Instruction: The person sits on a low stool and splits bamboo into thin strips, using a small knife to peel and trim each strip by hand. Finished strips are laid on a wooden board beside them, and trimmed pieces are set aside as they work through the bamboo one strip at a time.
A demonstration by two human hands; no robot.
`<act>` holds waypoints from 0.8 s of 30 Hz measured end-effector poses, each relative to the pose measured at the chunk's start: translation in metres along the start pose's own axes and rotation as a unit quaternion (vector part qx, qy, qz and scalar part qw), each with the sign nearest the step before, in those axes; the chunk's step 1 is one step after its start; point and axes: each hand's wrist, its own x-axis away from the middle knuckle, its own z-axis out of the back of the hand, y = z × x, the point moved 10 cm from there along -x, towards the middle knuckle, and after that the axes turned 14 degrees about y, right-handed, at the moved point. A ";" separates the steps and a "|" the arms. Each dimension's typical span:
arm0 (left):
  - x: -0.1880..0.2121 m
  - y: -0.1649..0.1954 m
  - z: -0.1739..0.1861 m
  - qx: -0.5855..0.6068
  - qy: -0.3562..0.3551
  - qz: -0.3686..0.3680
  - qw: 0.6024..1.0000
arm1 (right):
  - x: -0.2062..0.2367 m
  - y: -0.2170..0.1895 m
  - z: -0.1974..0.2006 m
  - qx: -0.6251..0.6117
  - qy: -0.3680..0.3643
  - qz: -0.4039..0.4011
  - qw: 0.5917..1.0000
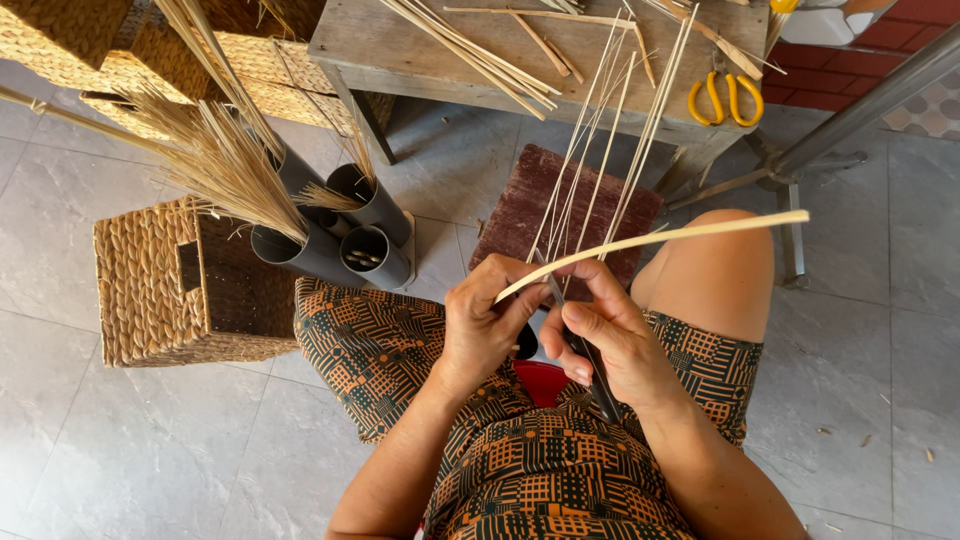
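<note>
Left hand (483, 318) pinches the pale bamboo strip (660, 240), right hand (612, 335) clamps a dark-handled knife (583, 352) against it, thin splints (600, 150) fanning upward

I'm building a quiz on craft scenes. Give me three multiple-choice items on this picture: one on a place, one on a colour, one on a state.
1. Where do the scissors lie?
A on the wooden bench
B on the floor
C in the basket

2. What colour are their handles?
A red
B yellow
C black

3. How is the long strip held?
A lying loose on the lap
B by the left hand alone
C by both hands, the right hand also gripping a dark knife

Answers: 1 A, they rest on the bench top; 2 B, the loops are yellow; 3 C, both hands pinch it.
</note>
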 end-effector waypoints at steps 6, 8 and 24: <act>0.002 0.000 -0.001 0.021 -0.005 -0.051 0.998 | -0.002 0.000 0.000 0.005 0.011 -0.014 1.000; 0.002 -0.005 0.001 0.016 0.005 -0.020 1.000 | -0.002 0.004 0.001 0.010 0.015 -0.021 1.000; -0.030 0.032 0.014 -0.042 -0.002 -0.051 0.998 | -0.016 0.025 0.000 0.040 0.018 -0.076 0.996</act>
